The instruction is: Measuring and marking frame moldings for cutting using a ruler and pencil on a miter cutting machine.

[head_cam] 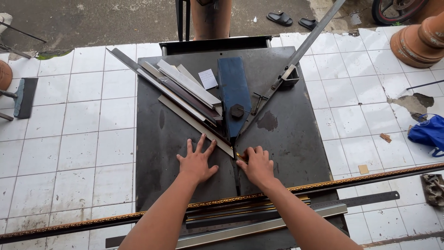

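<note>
Your left hand (196, 162): flat, fingers spread, pressing on the dark cutting table (157, 153), fingertips touching the pale moulding strip (196, 125). Your right hand (256, 165): curled, gripping the strip's cut end just beside the blue blade guard (234, 88).

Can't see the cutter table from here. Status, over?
Left hand flat, fingers spread, beside the angled moulding strip. Right hand curled at the strip's cut end, by the blue blade guard. Long gilt moulding lies across both forearms.
</note>
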